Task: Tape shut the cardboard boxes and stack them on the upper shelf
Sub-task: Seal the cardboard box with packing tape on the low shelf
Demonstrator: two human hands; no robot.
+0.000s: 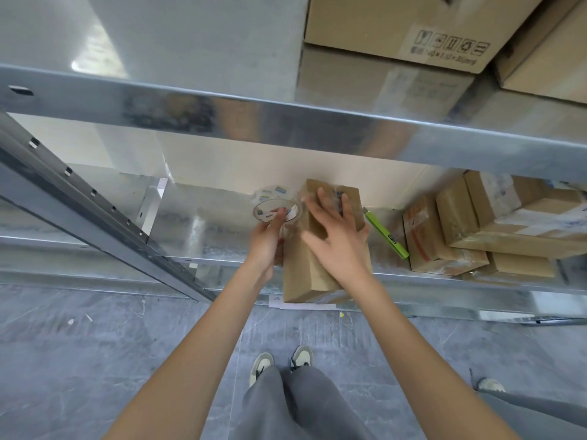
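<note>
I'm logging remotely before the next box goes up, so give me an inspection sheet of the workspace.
Surface: lower metal shelf, bare to the left.
Job's things: cardboard box being taped; tape roll; boxes on upper shelf.
Clutter: green utility knife; stacked parcels to the right.
Hands: left hand holds the tape roll; right hand presses flat on the box.
Cables: nothing seen.
Surroundings: grey floor; someone's shoe.

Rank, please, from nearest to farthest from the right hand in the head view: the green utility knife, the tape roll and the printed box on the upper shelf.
1. Tape roll, just left of the right hand.
2. Green utility knife, to its right.
3. Printed box, above.
</note>
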